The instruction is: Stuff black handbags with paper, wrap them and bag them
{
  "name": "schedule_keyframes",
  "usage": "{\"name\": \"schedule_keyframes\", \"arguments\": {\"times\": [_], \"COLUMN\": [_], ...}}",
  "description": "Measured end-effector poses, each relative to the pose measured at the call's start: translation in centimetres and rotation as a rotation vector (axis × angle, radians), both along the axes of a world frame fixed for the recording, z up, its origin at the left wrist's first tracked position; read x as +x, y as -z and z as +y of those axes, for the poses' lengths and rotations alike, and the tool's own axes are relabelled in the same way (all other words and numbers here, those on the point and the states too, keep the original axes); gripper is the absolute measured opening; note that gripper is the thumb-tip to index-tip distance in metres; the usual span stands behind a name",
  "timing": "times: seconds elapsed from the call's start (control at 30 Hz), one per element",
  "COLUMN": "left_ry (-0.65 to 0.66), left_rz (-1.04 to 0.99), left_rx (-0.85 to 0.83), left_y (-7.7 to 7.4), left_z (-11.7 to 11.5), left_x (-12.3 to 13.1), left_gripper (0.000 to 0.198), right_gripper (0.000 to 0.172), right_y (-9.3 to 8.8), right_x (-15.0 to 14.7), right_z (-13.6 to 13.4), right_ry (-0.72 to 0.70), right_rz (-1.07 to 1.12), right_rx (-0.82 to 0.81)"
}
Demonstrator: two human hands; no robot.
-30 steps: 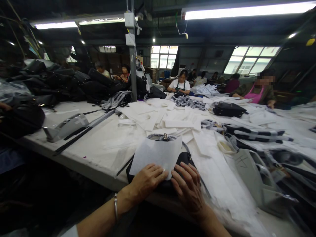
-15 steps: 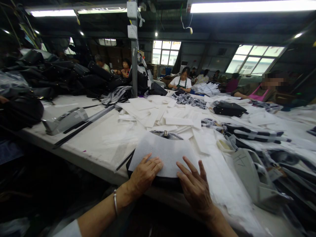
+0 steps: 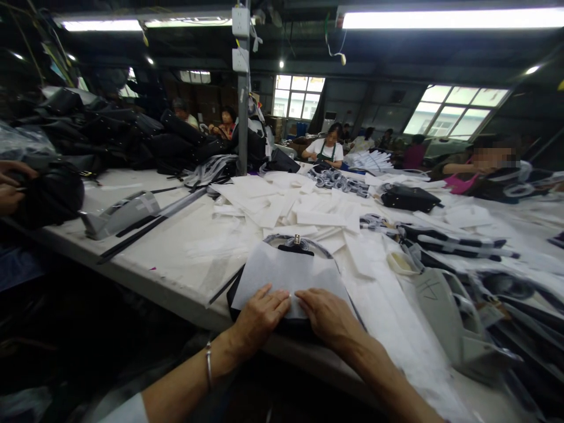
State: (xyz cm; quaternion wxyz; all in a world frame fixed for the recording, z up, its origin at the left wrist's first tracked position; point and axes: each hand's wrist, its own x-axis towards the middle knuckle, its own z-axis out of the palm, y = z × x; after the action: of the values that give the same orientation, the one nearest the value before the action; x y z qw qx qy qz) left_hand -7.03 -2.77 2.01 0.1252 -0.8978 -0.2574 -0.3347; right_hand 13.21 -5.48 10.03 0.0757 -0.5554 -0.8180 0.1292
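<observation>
A white sheet (image 3: 286, 267) of thin foam-like material lies over a black bag (image 3: 296, 250) at the table's near edge. Behind the sheet's curved far edge show the bag's wrapped handle (image 3: 324, 247) and a small metal clasp (image 3: 296, 239). My left hand (image 3: 261, 311) rests on the sheet's near left part, fingers stretched out and lying flat. From the right, my right hand (image 3: 328, 314) lies on the sheet with its fingers extended close together. The two sets of fingertips nearly meet over a small bright white spot; both thumbs are hidden.
Many loose white sheets (image 3: 282, 205) cover the table (image 3: 176, 258) behind the bag. Grey curved forms stand left (image 3: 127, 214) and right (image 3: 458, 317). Black bags (image 3: 145, 132) are heaped at the far left. Another person's hands (image 3: 13, 182) hold a black bag there; more people sit beyond.
My right hand has come down and left onto the sheet, its spread fingers drawn together. The sheet's far edge has shifted nearer, showing more of the bag. My left hand stays nearly in place.
</observation>
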Motion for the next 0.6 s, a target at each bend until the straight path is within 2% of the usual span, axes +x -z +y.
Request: {"name": "schedule_keyframes", "arguments": {"times": [0.17,0.33,0.43,0.6], "left_ry": [0.015,0.006,-0.003,-0.037], "left_rz": [-0.007,-0.064,-0.074,-0.055], "left_rx": [-0.035,-0.089,-0.11,-0.139], "left_y": [0.1,0.3,0.4,0.4], "left_z": [-0.1,-0.2,-0.2,-0.2], "left_x": [-0.1,-0.2,-0.1,0.3], "left_gripper": [0.03,0.028,0.029,0.025], "right_gripper": [0.034,0.027,0.024,0.023], "right_y": [1.3,0.2,0.0,1.9], "right_x": [-1.0,-2.2,-2.9,-2.6], "right_z": [0.7,0.8,0.9,1.1], "right_ry": [-0.016,0.013,0.029,0.023], "right_rz": [-0.063,-0.234,-0.257,-0.178], "right_rx": [0.001,0.063,0.116,0.208]}}
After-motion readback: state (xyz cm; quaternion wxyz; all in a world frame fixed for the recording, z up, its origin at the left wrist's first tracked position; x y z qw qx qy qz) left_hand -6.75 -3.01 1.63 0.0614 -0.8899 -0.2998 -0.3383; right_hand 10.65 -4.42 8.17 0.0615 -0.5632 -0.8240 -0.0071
